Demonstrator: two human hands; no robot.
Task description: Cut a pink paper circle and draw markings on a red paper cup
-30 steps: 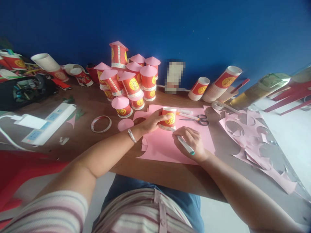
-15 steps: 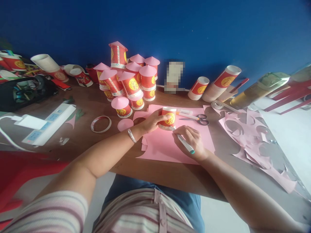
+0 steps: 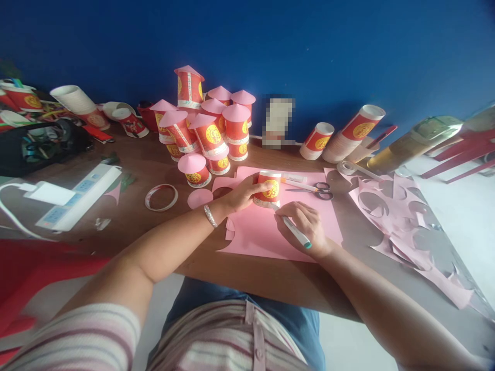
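Both hands are over the pink sheet (image 3: pixel 255 234) on the tabletop (image 3: pixel 147 170). My left hand (image 3: pixel 240 196) has its fingers closed around the side of a cup (image 3: pixel 270 186) that stands on the sheet. My right hand (image 3: pixel 305 226) pinches a pen (image 3: pixel 296 233), whose tip meets the paper at the cup's base (near side). Scissors (image 3: pixel 320 191) lie just behind the cup, and capped cups (image 3: pixel 209 134) cluster farther back.

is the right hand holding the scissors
No, the right hand grips a pen; the scissors lie beyond the cup.
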